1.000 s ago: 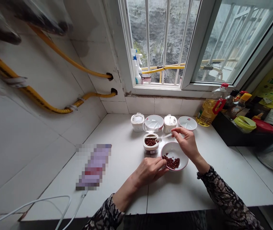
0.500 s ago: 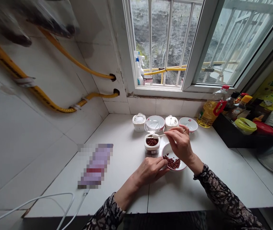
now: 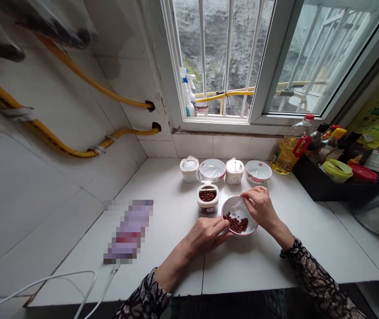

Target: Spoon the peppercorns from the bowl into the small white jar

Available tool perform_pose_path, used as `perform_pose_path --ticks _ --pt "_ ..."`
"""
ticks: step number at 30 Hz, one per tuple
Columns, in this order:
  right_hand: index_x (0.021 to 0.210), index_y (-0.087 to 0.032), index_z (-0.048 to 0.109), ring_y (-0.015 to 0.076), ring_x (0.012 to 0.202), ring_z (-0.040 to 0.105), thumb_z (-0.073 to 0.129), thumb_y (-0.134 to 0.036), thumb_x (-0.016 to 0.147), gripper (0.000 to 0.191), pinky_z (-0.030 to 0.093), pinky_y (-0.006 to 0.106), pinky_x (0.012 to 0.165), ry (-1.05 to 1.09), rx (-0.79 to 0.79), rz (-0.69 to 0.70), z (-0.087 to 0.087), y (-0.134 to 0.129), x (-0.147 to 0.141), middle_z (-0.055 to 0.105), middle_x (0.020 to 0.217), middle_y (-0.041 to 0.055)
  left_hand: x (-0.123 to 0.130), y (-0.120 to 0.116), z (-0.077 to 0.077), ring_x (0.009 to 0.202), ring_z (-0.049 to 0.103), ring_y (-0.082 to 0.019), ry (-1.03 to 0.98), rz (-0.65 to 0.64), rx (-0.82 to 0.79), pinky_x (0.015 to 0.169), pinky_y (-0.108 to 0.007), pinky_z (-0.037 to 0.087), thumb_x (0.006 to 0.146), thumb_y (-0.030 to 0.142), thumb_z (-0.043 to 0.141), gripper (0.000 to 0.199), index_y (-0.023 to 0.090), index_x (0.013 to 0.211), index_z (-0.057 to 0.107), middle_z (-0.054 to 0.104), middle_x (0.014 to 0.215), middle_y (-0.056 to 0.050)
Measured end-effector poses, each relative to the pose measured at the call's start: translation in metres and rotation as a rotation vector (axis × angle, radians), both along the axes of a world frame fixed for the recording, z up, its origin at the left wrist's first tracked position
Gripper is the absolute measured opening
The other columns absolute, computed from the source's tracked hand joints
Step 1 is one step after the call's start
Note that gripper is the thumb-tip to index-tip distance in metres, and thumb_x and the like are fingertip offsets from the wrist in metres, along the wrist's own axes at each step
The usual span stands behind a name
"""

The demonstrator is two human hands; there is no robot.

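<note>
A white bowl (image 3: 252,228) with a pink rim holds small reddish-brown pieces (image 3: 236,223). My left hand (image 3: 207,235) grips its left edge between thumb and fingers. My right hand (image 3: 259,204) pinches the handle of a small white spoon (image 3: 238,204), whose lower end is inside the bowl. Just behind and to the left stands an open square container (image 3: 208,204), its clear lid raised, filled with the same reddish-brown pieces.
Behind are two white lidded containers (image 3: 189,170) (image 3: 234,172) and two bowls (image 3: 214,166) (image 3: 258,172). An oil bottle (image 3: 284,153) and a black box (image 3: 315,181) of condiments stand right. A pixelated purple object (image 3: 131,230) with a cable lies left.
My right hand has moved the spoon from above the open container to inside the bowl, down and to the right. My left hand still holds the bowl. The view has shifted slightly.
</note>
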State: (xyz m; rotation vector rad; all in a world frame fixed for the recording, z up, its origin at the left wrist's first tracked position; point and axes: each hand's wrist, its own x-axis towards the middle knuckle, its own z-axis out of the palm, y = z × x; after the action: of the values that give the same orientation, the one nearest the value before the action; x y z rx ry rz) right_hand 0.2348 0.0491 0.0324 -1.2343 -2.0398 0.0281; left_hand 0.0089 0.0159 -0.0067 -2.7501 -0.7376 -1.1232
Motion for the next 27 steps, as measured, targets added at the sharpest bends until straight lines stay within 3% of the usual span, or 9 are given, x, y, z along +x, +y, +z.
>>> perform_pose_path --ticks 8,12,17,21,27 --pt "0.085 -0.025 0.075 0.0245 0.084 0.069 0.058 -0.028 0.089 0.018 0.046 0.041 0.089 0.197 -0.196 -0.049 -0.003 0.002 0.006 0.076 0.074 0.0043 -0.001 0.000 0.000 0.055 0.060 -0.012 0.019 0.000 -0.017 0.047 -0.023 0.042 0.103 0.031 0.045 0.022 0.016 0.093 0.058 0.064 0.070 -0.002" --pt "0.084 -0.025 0.075 0.0252 0.084 0.069 0.059 -0.024 0.088 0.017 0.043 0.044 0.092 0.131 -0.106 -0.071 -0.002 0.002 0.009 0.077 0.078 0.0054 -0.001 -0.001 0.000 0.055 0.060 -0.012 0.028 0.005 -0.019 0.047 -0.022 0.043 0.103 0.032 0.044 0.024 0.016 0.093 0.059 0.063 0.069 -0.002" --pt "0.084 -0.024 0.075 0.0241 0.085 0.069 0.060 -0.018 0.088 0.016 0.040 0.045 0.095 0.070 -0.098 0.034 -0.003 -0.002 -0.001 0.078 0.081 0.0048 0.000 0.000 0.001 0.054 0.060 -0.013 0.004 0.008 0.004 0.046 -0.024 0.042 0.105 0.033 0.042 0.028 0.016 0.091 0.059 0.063 0.069 -0.002" --pt "0.083 -0.024 0.075 0.0251 0.085 0.069 0.061 -0.023 0.087 0.015 0.043 0.045 0.093 0.199 -0.179 -0.012 0.000 -0.003 0.000 0.076 0.073 0.0041 0.000 0.000 0.000 0.054 0.060 -0.012 0.011 0.005 -0.006 0.047 -0.023 0.043 0.104 0.033 0.044 0.025 0.016 0.092 0.059 0.063 0.069 -0.001" --pt "0.086 -0.022 0.075 0.0226 0.072 0.069 0.060 -0.034 0.086 0.020 0.051 0.038 0.079 0.387 -0.354 -0.031 0.004 -0.003 0.011 0.076 0.073 0.0041 -0.001 0.000 -0.001 0.055 0.060 -0.012 0.019 0.006 -0.019 0.047 -0.022 0.044 0.103 0.032 0.044 0.024 0.016 0.092 0.059 0.064 0.069 -0.002"
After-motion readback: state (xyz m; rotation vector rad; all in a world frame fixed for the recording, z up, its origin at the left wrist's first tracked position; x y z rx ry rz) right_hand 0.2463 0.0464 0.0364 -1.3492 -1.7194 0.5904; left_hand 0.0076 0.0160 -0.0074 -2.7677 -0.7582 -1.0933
